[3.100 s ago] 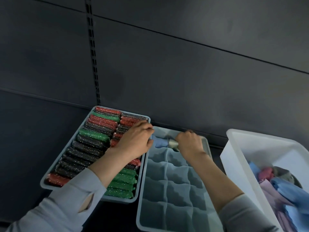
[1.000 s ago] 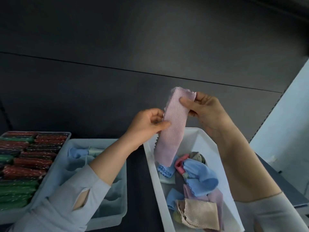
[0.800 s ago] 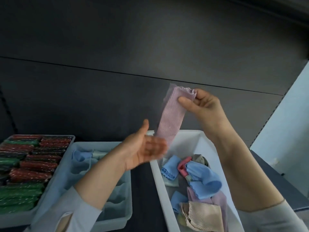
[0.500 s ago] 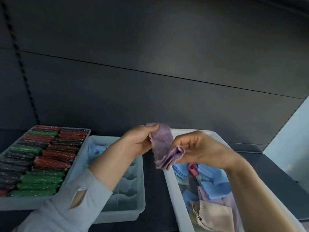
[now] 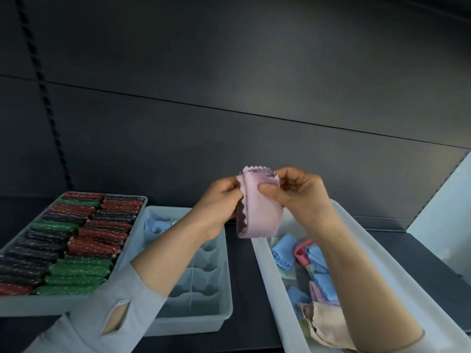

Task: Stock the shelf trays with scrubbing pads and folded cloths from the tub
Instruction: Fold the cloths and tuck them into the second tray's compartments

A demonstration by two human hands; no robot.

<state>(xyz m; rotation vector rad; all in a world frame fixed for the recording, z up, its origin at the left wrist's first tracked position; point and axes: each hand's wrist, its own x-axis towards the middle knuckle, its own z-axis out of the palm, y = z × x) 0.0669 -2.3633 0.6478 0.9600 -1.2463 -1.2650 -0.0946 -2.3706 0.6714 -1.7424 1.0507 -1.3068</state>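
Note:
Both my hands hold a pink cloth, folded over, above the gap between the divided tray and the tub. My left hand pinches its left edge and my right hand pinches its upper right side. The white tub at the right holds several loose blue, pink and beige cloths. The pale divided tray in the middle has a blue cloth and a pale one in its far cells. At the left a tray is packed with red, green and black scrubbing pads.
All three containers stand on a dark shelf against a dark back panel. A slotted upright runs down the panel at the left. A pale wall lies past the shelf's right end.
Earlier both hands were at the far cells of the divided tray. Then they lifted a long pink cloth from the tub, the left hand let go briefly, and the cloth got folded shorter.

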